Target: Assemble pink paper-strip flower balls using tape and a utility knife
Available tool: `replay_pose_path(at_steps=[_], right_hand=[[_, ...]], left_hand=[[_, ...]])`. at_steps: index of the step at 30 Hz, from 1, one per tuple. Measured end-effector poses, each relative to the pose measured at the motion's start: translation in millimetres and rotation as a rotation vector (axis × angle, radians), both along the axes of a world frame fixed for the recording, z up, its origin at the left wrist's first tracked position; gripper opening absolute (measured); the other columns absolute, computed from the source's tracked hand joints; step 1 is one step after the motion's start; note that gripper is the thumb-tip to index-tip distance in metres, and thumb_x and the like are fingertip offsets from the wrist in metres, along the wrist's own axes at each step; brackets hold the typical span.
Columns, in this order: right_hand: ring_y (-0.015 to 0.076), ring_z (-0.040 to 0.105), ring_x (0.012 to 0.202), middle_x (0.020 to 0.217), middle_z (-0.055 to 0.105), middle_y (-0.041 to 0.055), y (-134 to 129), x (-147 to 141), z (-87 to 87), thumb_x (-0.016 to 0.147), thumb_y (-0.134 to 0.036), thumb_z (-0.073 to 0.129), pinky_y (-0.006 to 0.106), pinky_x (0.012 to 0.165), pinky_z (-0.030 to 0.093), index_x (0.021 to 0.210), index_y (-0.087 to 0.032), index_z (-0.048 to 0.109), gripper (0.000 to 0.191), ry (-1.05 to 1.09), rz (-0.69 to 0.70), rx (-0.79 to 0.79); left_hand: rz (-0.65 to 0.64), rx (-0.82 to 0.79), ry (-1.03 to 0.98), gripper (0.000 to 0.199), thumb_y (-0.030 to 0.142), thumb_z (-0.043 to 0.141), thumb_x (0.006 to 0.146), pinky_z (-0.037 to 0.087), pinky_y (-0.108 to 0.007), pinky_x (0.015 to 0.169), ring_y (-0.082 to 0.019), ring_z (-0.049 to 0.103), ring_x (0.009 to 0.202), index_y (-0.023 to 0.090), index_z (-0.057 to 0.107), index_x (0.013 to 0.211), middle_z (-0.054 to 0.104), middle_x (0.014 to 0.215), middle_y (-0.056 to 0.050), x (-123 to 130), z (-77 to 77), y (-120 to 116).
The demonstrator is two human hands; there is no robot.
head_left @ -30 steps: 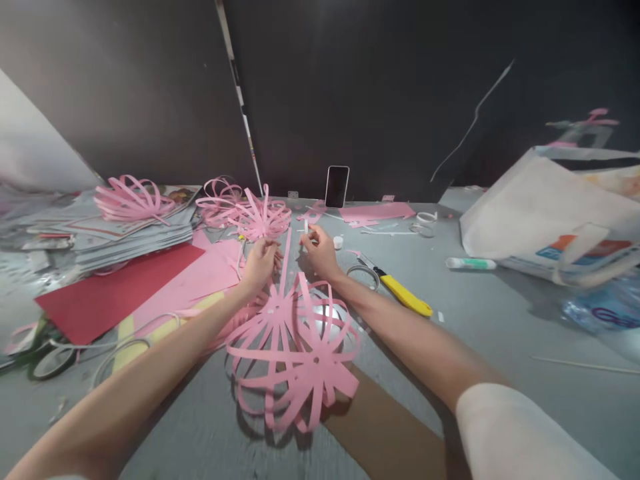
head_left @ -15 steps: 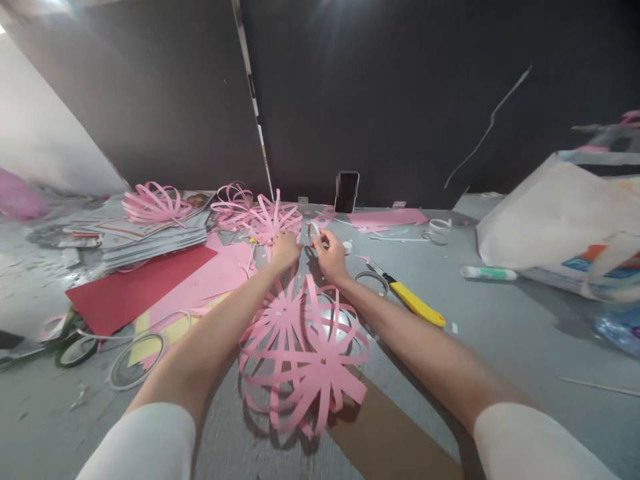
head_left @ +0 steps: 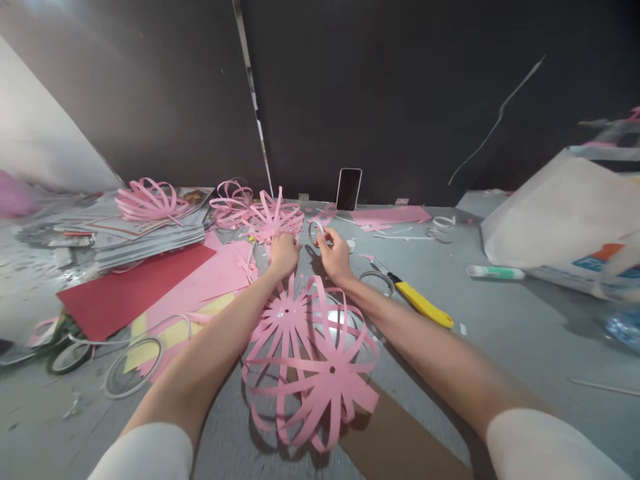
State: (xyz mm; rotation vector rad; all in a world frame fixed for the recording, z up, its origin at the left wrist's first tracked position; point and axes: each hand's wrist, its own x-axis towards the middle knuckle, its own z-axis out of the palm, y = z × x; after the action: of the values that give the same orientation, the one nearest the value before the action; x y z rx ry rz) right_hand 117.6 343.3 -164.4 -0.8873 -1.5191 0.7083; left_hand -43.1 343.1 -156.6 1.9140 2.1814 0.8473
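Note:
My right hand (head_left: 336, 257) pinches a thin white ring (head_left: 314, 231), which looks like a roll of tape, between thumb and fingers. Just to its left, my left hand (head_left: 285, 255) is closed against the near side of a pink paper-strip ball (head_left: 277, 217); whatever its fingers hold is hidden. Between my forearms lie more looped pink strips, joined at a flat centre with a small hole (head_left: 333, 371). Another pink looped shape (head_left: 233, 203) stands behind my left hand.
Left are stacked papers (head_left: 150, 247) under a pink strip ball, red paper (head_left: 135, 290) and scissors (head_left: 70, 357). Right are a yellow cutter (head_left: 425, 305), a glue stick (head_left: 495, 273) and a white bag (head_left: 540, 213). A phone (head_left: 349, 189) leans on the dark wall.
The view has shifted slightly. My right hand and the ring have moved a little away from my left hand, widening the gap between them.

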Motion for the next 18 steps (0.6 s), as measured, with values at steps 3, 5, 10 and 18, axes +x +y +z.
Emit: replay_pose_path(at_steps=[3,5,10,18], right_hand=[[0.0239,0.065,0.080,0.083,0.070,0.0045,0.9,0.1,-1.2,0.100,-0.053,0.055,0.035,0.075,0.051,0.108,-0.023,0.067,0.034,0.002,0.001,-0.004],[0.0237,0.065,0.080,0.082,0.069,0.0042,1.5,0.0,-1.7,0.100,-0.053,0.055,0.035,0.074,0.051,0.109,-0.023,0.067,0.034,0.006,0.003,-0.009],[0.0228,0.065,0.081,0.084,0.069,0.0049,-1.1,-0.2,1.2,0.101,-0.053,0.053,0.035,0.080,0.051,0.113,-0.021,0.068,0.037,0.028,-0.018,-0.007],[0.0217,0.067,0.085,0.095,0.073,0.0074,-6.8,-0.3,7.0,0.102,-0.059,0.048,0.032,0.077,0.051,0.120,-0.019,0.070,0.048,0.110,-0.072,-0.027]], left_hand=[[-0.033,-0.006,-0.104,0.015,0.019,0.065,0.085,0.047,-0.035,0.085,-0.024,0.066,0.085,0.015,0.067,0.071,0.071,0.079,-0.010,-4.9,-2.0,-0.9],[-0.049,0.005,-0.137,0.016,0.016,0.063,0.084,0.047,-0.035,0.085,-0.024,0.066,0.084,0.015,0.066,0.069,0.070,0.077,-0.010,-7.5,-3.3,-1.0],[-0.045,0.072,-0.364,0.007,0.016,0.065,0.086,0.050,-0.034,0.080,-0.021,0.068,0.080,0.016,0.064,0.079,0.073,0.083,-0.009,-3.4,4.0,5.3],[-0.295,0.141,-0.998,0.046,0.026,0.088,0.073,0.049,-0.024,0.052,-0.015,0.064,0.060,0.015,0.065,0.111,0.070,0.077,-0.003,9.8,15.0,2.0]])
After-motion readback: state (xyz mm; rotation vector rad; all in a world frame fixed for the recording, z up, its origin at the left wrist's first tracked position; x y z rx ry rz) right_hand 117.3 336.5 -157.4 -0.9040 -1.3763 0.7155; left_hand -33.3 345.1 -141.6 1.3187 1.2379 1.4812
